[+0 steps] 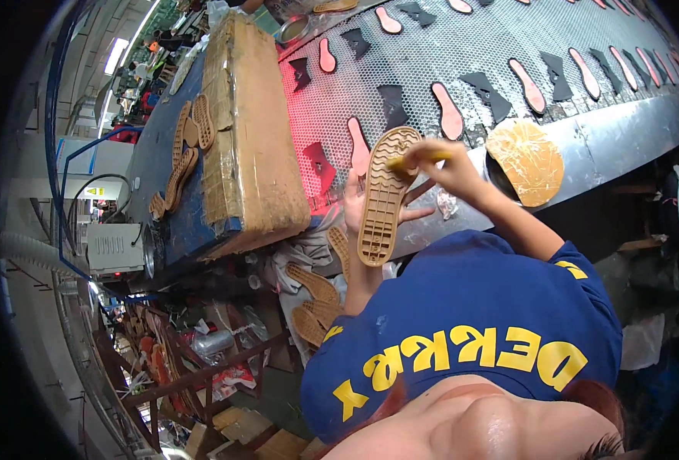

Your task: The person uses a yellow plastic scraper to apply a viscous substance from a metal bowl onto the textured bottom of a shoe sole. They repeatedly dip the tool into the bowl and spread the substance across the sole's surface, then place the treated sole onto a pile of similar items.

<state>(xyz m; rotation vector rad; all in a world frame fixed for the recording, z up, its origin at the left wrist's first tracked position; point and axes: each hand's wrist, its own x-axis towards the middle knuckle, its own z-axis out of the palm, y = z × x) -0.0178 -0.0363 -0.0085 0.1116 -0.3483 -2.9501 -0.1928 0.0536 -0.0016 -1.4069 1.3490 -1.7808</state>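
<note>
Sleeve: blue printed shirt (462, 322), six o'clock.
Left hand (358, 205): cradling tan ridged rubber shoe sole (381, 195).
Right hand (447, 165): pinching yellow brush (416, 159), one o'clock of sole.

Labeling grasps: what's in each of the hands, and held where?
Left hand holds a tan shoe sole from behind, at mid-length. Right hand pinches a yellow brush at the sole's upper end.

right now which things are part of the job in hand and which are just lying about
In hand:
- tan sole, held up by the left hand
- yellow brush, in the right hand, at the sole's top

Lying about:
- cardboard box
- loose soles on the blue table
- pink and black pieces on the mesh belt
- round glue-stained pad
- soles heaped below
</note>
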